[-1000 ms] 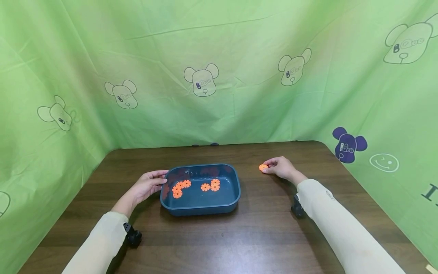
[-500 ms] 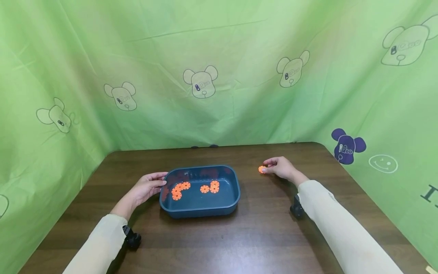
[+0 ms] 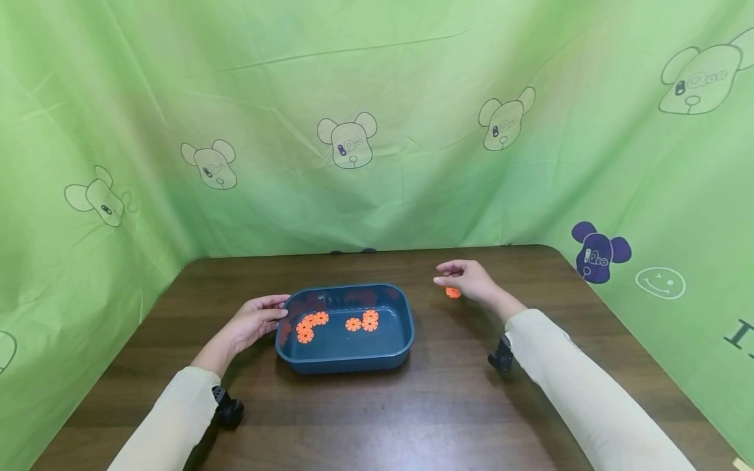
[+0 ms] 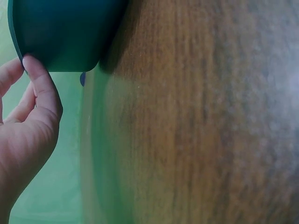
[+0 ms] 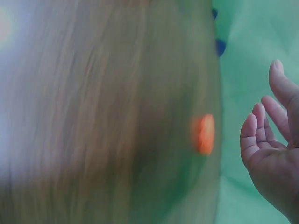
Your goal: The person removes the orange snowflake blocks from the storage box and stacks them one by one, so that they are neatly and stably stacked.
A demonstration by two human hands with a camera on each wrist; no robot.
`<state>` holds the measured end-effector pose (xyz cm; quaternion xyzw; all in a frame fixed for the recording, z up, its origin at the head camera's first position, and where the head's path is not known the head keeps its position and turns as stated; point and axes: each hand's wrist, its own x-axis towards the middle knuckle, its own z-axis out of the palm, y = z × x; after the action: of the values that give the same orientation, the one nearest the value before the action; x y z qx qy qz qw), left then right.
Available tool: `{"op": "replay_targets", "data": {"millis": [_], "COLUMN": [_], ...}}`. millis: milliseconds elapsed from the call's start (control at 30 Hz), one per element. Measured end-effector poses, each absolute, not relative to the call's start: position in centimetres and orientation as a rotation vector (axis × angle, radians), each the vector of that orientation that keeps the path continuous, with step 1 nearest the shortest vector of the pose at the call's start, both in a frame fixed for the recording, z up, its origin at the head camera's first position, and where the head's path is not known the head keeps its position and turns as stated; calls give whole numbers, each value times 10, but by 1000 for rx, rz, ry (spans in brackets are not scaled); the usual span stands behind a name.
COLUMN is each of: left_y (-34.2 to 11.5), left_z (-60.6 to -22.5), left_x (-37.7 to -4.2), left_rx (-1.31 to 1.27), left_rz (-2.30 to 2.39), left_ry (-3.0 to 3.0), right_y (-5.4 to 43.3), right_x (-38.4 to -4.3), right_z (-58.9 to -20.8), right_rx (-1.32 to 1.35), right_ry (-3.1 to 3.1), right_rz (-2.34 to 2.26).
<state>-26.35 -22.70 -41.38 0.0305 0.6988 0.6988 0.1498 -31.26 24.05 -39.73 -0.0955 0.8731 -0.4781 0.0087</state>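
A dark blue rectangular plastic tub (image 3: pixel 347 365) stands left of the table's middle. My left hand (image 3: pixel 250 322) pinches its left rim; the left wrist view shows the thumb (image 4: pixel 44 88) on the tub's outer wall. Inside the tub lie two groups of orange snowflake discs (image 3: pixel 305 327), flat on its floor. Right of the tub, another orange disc (image 3: pixel 453 292) lies on the table. My right hand (image 3: pixel 474 282) hovers just above and beyond that disc, partly covering it. In the right wrist view its fingers (image 5: pixel 250 133) are spread loosely, holding nothing, apart from the disc.
The brown wooden table (image 3: pixel 377 425) reaches back to a green cloth (image 3: pixel 412 196) printed with bear heads, which hangs behind and at both sides. Black wrist cameras (image 3: pixel 228 407) are strapped under both sleeves. A small pale object (image 3: pixel 742 464) shows at the lower right corner.
My right hand has let go of the orange disc, leaving it on the table, and has shifted left and slightly up. The left hand and tub have stayed in place.
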Motion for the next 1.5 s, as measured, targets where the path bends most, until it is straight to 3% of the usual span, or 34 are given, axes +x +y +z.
{"op": "replay_targets", "data": {"millis": [733,1500], "left_y": [-226,-227], "left_z": [-411,-414], "left_x": [-261,-265], "left_rx": [72,71], "left_rz": [2005,2010], "left_ry": [2008,2010], "right_y": [134,85], "right_x": [-288,-279], "right_z": [-364,-384], "right_rx": [-490,-638], "right_ry": [2562,2510], "right_rz": [-1658,-1329]}}
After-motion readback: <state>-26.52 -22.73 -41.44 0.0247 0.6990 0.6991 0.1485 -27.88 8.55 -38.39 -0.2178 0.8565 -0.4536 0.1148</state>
